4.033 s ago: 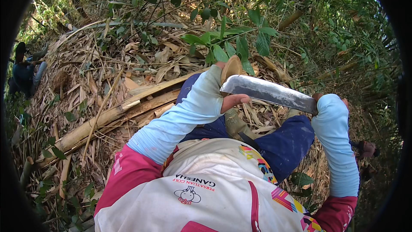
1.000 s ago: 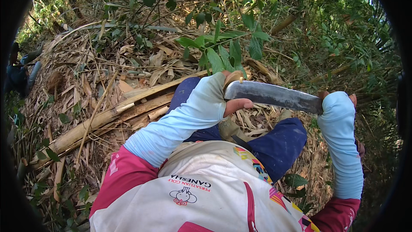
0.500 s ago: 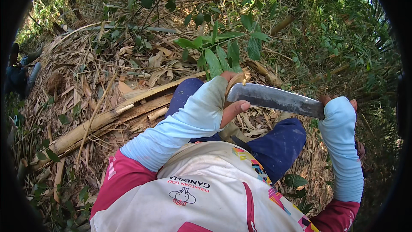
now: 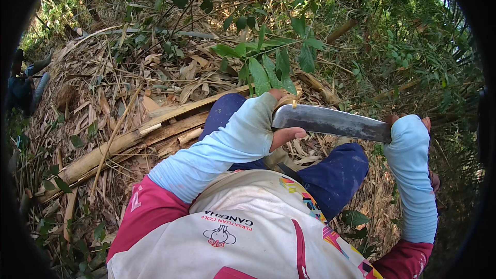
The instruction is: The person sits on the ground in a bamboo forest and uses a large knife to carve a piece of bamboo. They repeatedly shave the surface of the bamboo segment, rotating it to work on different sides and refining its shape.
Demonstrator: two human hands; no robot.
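Note:
Across in front of me lies a machete (image 4: 336,122) with a broad, dark-stained grey blade. My right hand (image 4: 406,130), in a pale blue sleeve, is closed round its handle, which the hand mostly hides. At the blade's far end, my left hand (image 4: 263,124) is closed round a light brown wooden piece (image 4: 283,101), largely covered by fingers and blade. The left thumb stretches along the near side of the blade tip. A small yellowish shaving (image 4: 294,104) sits at the blade's upper edge.
My knees in blue trousers (image 4: 333,175) are bent below the blade. Long split bamboo poles (image 4: 121,144) lie on dry leaf litter at left. A leafy green branch (image 4: 258,75) hangs just beyond my left hand. Another person (image 4: 23,88) is at the far left edge.
My left hand and thumb have shifted slightly right along the blade. The shaving that stood above the blade's upper edge now shows much smaller. My right hand has barely moved.

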